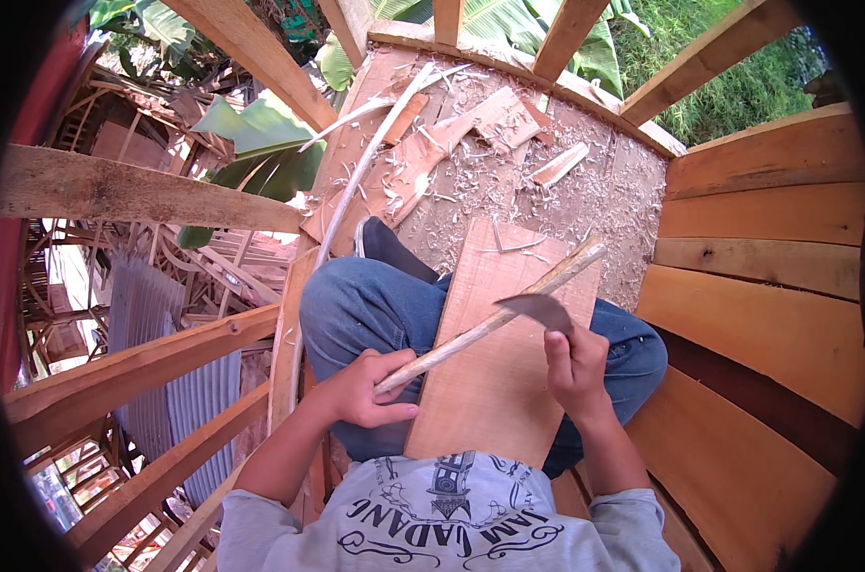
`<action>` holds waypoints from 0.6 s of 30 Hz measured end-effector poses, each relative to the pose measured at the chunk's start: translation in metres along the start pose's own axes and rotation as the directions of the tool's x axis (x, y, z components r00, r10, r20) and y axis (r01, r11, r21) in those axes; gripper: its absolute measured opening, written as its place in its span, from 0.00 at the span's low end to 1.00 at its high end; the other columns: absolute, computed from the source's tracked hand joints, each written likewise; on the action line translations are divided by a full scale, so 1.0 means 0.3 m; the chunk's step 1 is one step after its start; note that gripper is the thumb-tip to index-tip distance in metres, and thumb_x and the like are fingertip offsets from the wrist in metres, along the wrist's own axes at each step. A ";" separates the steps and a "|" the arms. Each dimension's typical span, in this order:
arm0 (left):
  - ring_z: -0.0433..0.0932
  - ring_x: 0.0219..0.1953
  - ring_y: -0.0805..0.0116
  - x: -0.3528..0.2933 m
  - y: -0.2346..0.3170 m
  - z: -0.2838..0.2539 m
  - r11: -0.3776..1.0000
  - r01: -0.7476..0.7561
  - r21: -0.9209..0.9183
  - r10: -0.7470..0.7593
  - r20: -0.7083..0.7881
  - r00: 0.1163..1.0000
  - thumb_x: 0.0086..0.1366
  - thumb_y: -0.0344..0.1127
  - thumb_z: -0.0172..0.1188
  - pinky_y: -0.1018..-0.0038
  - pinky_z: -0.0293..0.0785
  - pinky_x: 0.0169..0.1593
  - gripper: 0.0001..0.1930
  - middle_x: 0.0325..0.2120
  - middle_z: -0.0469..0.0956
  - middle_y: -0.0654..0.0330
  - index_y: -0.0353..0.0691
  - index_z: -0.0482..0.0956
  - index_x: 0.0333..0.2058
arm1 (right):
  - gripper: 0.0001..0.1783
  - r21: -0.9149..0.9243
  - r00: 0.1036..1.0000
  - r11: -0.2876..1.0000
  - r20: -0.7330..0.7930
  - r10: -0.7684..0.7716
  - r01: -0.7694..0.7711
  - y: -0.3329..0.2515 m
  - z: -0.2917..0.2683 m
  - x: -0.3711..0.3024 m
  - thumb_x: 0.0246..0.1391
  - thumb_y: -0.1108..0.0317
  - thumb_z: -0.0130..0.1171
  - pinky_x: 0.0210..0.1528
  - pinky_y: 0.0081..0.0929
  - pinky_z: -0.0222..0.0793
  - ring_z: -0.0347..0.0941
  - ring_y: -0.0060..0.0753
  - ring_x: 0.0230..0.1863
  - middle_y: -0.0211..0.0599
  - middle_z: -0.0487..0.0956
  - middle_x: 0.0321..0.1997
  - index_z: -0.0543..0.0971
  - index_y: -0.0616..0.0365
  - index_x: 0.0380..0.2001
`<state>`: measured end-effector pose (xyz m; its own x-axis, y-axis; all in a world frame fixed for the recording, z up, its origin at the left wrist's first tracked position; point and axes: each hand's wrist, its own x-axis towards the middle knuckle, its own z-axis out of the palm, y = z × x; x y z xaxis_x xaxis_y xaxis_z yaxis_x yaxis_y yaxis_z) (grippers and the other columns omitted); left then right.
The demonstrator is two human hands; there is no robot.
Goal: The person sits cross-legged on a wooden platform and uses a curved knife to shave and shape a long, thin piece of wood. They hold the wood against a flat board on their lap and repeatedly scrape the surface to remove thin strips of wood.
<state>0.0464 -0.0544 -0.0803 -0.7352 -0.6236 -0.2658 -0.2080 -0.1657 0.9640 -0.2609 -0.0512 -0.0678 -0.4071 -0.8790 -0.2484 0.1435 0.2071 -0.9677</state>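
My left hand (368, 389) is closed round the lower end of a peeled wooden stick (461, 341), which slants up to the right over a board. In my right hand (577, 370) is a small sickle with a curved dark blade (539, 308); its handle is hidden in my fist. The blade lies close against the stick near its middle; whether it touches I cannot tell. Underneath, the flat wooden board (490, 400) runs from my lap out past my knees. A thin curled shaving (518, 246) lies on the board's far end.
Wood shavings (490, 191) litter the plank floor, with a loose wood block (506, 119) and a long bent strip (356, 176) among them. Slatted railings (146, 357) stand left and ahead; a plank wall (757, 286) rises on the right. A banana leaf (261, 143) pokes in at left.
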 end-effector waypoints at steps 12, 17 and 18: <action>0.60 0.16 0.76 0.003 -0.041 0.016 0.997 -0.075 -0.027 0.073 -0.077 0.994 0.60 0.38 0.57 0.77 0.57 0.21 0.12 0.13 0.62 0.65 0.37 0.66 0.27 | 0.26 -0.045 0.990 0.998 -0.127 -0.055 0.049 0.063 -0.039 0.057 0.63 0.49 0.43 0.10 0.15 0.52 0.54 0.16 0.08 0.25 0.58 0.10 0.60 0.54 0.16; 0.54 0.16 0.83 -0.004 -0.015 0.001 0.926 0.161 -0.343 -0.160 0.032 0.987 0.69 0.41 0.46 0.82 0.50 0.20 0.12 0.15 0.58 0.72 0.37 0.65 0.32 | 0.28 0.032 0.980 0.999 -0.197 -0.037 0.044 0.030 -0.125 0.063 0.63 0.48 0.43 0.10 0.15 0.50 0.53 0.15 0.09 0.24 0.57 0.10 0.58 0.52 0.13; 0.54 0.16 0.83 0.002 -0.013 -0.002 0.893 0.184 -0.410 -0.180 0.050 0.982 0.69 0.41 0.45 0.83 0.49 0.19 0.12 0.15 0.58 0.72 0.37 0.65 0.33 | 0.28 -0.147 0.990 0.987 -0.114 -0.079 0.061 0.065 -0.120 0.039 0.63 0.48 0.43 0.11 0.16 0.50 0.53 0.14 0.10 0.24 0.57 0.10 0.58 0.53 0.13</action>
<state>0.0471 -0.0545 -0.0841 -0.7174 -0.5444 -0.4347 -0.0568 -0.5762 0.8153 -0.2952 -0.0419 -0.0910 -0.5174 -0.8377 -0.1748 -0.0157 0.2135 -0.9768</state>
